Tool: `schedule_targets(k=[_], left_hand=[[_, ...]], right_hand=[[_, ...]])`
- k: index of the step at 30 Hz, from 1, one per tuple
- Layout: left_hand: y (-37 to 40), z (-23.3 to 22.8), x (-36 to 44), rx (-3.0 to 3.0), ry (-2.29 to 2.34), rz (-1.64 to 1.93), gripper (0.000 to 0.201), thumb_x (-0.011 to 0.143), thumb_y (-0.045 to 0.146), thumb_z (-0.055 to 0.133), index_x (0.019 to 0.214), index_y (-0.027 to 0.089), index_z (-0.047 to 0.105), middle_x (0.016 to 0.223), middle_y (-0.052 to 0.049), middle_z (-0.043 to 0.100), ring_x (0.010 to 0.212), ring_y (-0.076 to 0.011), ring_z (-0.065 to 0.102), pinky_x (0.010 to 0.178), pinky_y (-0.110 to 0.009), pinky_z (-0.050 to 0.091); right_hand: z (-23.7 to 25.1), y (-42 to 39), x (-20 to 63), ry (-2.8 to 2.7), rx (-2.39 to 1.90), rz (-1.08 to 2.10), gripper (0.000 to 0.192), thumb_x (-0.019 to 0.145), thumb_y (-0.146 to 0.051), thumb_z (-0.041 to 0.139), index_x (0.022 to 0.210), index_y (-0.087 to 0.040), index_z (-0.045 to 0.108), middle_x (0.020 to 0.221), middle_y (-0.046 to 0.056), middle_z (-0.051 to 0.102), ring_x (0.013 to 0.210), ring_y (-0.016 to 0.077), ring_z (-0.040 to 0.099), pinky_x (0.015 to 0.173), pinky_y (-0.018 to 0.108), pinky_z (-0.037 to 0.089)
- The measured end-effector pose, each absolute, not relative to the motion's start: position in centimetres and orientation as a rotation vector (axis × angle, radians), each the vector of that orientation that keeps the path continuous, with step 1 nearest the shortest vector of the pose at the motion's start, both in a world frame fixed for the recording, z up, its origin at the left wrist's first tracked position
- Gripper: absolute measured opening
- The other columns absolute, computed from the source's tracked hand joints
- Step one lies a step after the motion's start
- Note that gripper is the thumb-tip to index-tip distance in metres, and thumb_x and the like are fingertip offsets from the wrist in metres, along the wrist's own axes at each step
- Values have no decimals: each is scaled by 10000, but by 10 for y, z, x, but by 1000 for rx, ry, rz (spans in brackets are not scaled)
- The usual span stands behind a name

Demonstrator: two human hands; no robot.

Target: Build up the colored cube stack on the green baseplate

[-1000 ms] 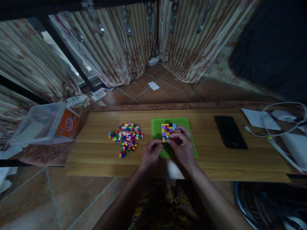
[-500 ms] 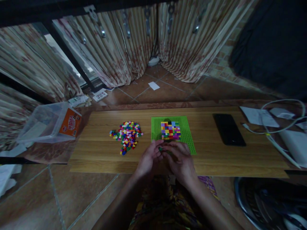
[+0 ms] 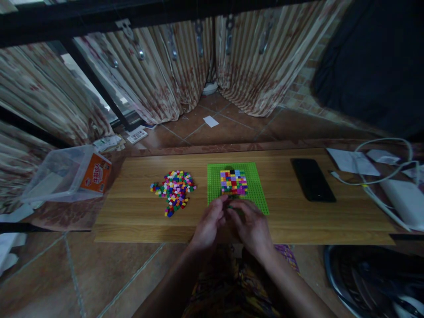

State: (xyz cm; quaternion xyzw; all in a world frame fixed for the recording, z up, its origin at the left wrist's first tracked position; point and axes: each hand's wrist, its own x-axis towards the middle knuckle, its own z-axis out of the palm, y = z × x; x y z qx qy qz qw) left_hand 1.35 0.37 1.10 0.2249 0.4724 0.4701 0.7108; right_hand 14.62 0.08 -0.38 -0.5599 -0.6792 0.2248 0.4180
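My left hand point(image 3: 210, 221) and my right hand point(image 3: 251, 224) meet over the front edge of a green studded baseplate point(image 3: 256, 190). A small dark green toy brick point(image 3: 229, 206) shows faintly between the fingertips, in the pinch of my right thumb and forefinger. My left fingers are curled and pressed together beside it; what they hold, if anything, is hidden. Just beyond the fingertips, a block of multicoloured small bricks point(image 3: 233, 182) is set on the baseplate in close rows. Left of it, a loose pile of small coloured bricks point(image 3: 177, 187) lies on the wooden table point(image 3: 132, 221).
A black phone or tablet point(image 3: 313, 180) lies on the table's right side, with a white cable point(image 3: 351, 183) and papers point(image 3: 351, 161) beyond. A clear plastic box point(image 3: 59, 172) with an orange label stands off the left end. Striped curtains point(image 3: 159, 70) hang behind.
My left fingers have closed in around the small green brick, which is now more covered. The whole view has shifted slightly; the brick block and pile look unchanged.
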Motion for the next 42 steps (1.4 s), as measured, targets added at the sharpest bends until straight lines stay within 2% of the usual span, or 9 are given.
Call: schedule_targets(k=[5, 9, 14, 18, 25, 32, 42], left_hand=[[16, 0, 5, 691, 1283, 1134, 406, 682, 457, 772, 953, 172, 671, 988, -73, 705, 907, -190, 647, 816, -297, 491], [24, -16, 0, 933, 1380, 1187, 269, 743, 374, 709, 933, 192, 654, 873, -30, 689, 826, -161, 632, 750, -264, 489], [26, -26, -1, 1202, 1460, 1117, 266, 798, 295, 646, 1046, 197, 648, 923, -37, 678, 779, -141, 619, 680, -233, 472], [26, -29, -2, 1262, 1501, 1078, 250, 804, 251, 627, 1048, 210, 663, 923, -27, 685, 770, -142, 617, 723, -251, 478], [26, -37, -2, 1320, 1526, 1093, 235, 795, 204, 605, 1013, 239, 686, 962, -28, 700, 880, -174, 628, 853, -309, 484], [25, -37, -3, 1453, 1529, 1076, 242, 824, 178, 568, 1032, 239, 674, 974, -42, 689, 865, -169, 625, 848, -306, 486], [26, -35, -2, 1417, 1515, 1095, 234, 802, 148, 585, 993, 241, 684, 928, -34, 686, 838, -170, 627, 845, -301, 481]], right_hand=[[-8, 14, 163, -1485, -1451, 683, 148, 870, -337, 620, 939, -240, 708, 907, 25, 726, 802, 177, 685, 736, 317, 541], [-5, 32, 170, -1542, -1407, 602, 160, 870, -337, 615, 934, -251, 734, 908, 36, 723, 812, 185, 687, 738, 330, 552], [-1, 45, 168, -1764, -1398, 421, 224, 925, -245, 512, 989, -251, 726, 958, 53, 712, 908, 199, 676, 819, 366, 548], [-3, 47, 163, -1908, -1400, 378, 276, 947, -209, 446, 1023, -228, 710, 956, 65, 698, 887, 195, 666, 795, 350, 543], [-4, 53, 156, -1980, -1444, 304, 215, 918, -208, 490, 942, -221, 702, 903, 59, 713, 841, 211, 661, 770, 357, 522], [-2, 53, 155, -1945, -1411, 317, 198, 910, -208, 509, 874, -232, 702, 867, 45, 712, 798, 194, 662, 741, 333, 521], [-8, 46, 151, -1824, -1483, 235, 185, 895, -228, 530, 918, -203, 712, 871, 63, 735, 771, 210, 683, 729, 353, 539]])
